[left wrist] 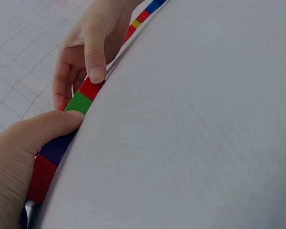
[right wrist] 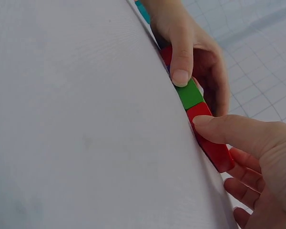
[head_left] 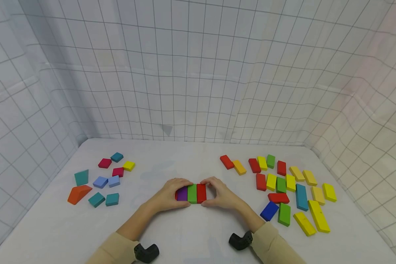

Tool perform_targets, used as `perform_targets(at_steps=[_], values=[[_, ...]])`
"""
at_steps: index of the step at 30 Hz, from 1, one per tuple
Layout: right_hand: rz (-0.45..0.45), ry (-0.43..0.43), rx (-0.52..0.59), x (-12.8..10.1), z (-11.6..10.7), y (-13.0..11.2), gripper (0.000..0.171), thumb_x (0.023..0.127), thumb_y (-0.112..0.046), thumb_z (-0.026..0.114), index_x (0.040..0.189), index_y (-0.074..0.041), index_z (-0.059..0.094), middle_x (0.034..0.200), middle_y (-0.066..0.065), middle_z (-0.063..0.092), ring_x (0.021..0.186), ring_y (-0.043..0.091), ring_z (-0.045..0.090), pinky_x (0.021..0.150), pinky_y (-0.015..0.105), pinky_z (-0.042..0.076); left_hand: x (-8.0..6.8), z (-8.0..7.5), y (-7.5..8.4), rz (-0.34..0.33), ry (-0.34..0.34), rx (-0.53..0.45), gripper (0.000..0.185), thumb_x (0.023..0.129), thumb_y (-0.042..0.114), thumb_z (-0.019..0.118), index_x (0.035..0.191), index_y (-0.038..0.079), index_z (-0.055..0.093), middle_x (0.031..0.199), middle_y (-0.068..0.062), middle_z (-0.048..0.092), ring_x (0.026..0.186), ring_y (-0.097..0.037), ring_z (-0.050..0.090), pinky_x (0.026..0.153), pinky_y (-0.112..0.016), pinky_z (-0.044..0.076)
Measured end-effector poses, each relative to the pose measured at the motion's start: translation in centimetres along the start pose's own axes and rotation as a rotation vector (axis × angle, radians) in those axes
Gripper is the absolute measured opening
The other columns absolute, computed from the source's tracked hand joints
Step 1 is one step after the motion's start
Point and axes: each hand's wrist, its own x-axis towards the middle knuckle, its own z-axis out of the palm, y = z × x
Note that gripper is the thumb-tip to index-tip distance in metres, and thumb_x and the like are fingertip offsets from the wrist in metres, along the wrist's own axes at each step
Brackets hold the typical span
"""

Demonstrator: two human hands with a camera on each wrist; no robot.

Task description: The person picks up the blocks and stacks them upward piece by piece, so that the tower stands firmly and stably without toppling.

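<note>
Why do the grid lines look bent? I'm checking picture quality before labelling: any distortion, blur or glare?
Head view: wide-angle lens bows the backdrop grid at the edges; even, soft light, no glare, faint shadows. Left wrist view: left hand close and soft, table fills the frame. Right wrist view: same, right hand slightly blurred.

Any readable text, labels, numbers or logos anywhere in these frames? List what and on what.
None: no view shows any word, number or logo.
The blocks the left hand and right hand grip are plain painted faces.
The loose blocks, table and grid cloth carry lines only, no print.
</note>
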Motion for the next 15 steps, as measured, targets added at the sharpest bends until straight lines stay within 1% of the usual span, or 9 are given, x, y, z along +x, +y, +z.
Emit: perform_targets(at_steps=[5, 8, 10, 11, 14, 15], values=[[0.005, -0.017, -0.01, 0.0, -0.1, 0.1, 0.057, 0.076, -0.023, 0.074, 0.125, -0.012, 0.046, 0.12, 0.0, 0.047, 0.11, 0.019, 0.042, 0.092, 0.04, 0.04, 0.0, 0.0, 0.0, 0.003, 0.005, 0.022, 0.054, 0.072, 0.029, 0.075, 0.12, 0.01, 0.057, 0.118, -0.005, 0.058, 0.112, -0.025, 0.049, 0.096, -0.052, 0.034], [0.023, -0.01, -0.004, 0.0, -0.8, 0.2, 0.057, 0.077, -0.027, 0.073, 0.126, -0.013, 0.046, 0.122, 0.0, 0.047, 0.11, 0.018, 0.042, 0.093, 0.04, 0.04, 0.0, -0.1, -0.1, 0.02, 0.02, 0.048, 0.058, 0.071, 0.033, 0.075, 0.122, 0.011, 0.057, 0.123, -0.006, 0.055, 0.115, -0.027, 0.047, 0.096, -0.052, 0.035], [0.045, 0.038, 0.007, 0.2, -1.6, 0.5, 0.056, 0.079, -0.027, 0.072, 0.127, -0.012, 0.047, 0.123, 0.001, 0.048, 0.11, 0.02, 0.043, 0.093, 0.042, 0.039, -0.1, -0.2, -0.2, 0.024, 0.044, 0.06, 0.062, 0.07, 0.036, 0.076, 0.123, 0.011, 0.057, 0.126, -0.007, 0.053, 0.117, -0.029, 0.046, 0.096, -0.054, 0.035], [0.06, 0.077, 0.015, 0.4, -2.1, 0.7, 0.054, 0.08, -0.026, 0.071, 0.127, -0.011, 0.048, 0.124, 0.003, 0.048, 0.11, 0.021, 0.043, 0.093, 0.043, 0.039, -0.3, -0.3, -0.3, 0.022, 0.056, 0.059, 0.063, 0.069, 0.037, 0.076, 0.123, 0.011, 0.056, 0.127, -0.008, 0.052, 0.118, -0.03, 0.045, 0.096, -0.054, 0.034], [0.127, 0.221, 0.021, 0.9, -3.6, 1.6, 0.05, 0.082, -0.021, 0.069, 0.127, -0.009, 0.05, 0.123, 0.008, 0.05, 0.109, 0.024, 0.044, 0.093, 0.044, 0.039, -0.9, -0.6, -0.5, -0.011, 0.09, 0.045, 0.065, 0.068, 0.037, 0.077, 0.124, 0.011, 0.056, 0.129, -0.008, 0.05, 0.12, -0.031, 0.043, 0.096, -0.056, 0.034], [0.14, 0.269, 0.005, 1.1, -4.0, 2.0, 0.05, 0.082, -0.02, 0.069, 0.127, -0.007, 0.05, 0.123, 0.01, 0.05, 0.108, 0.026, 0.045, 0.093, 0.044, 0.04, -1.2, -0.7, -0.6, -0.025, 0.098, 0.038, 0.065, 0.068, 0.036, 0.077, 0.124, 0.01, 0.056, 0.129, -0.008, 0.05, 0.12, -0.031, 0.043, 0.095, -0.056, 0.034]])
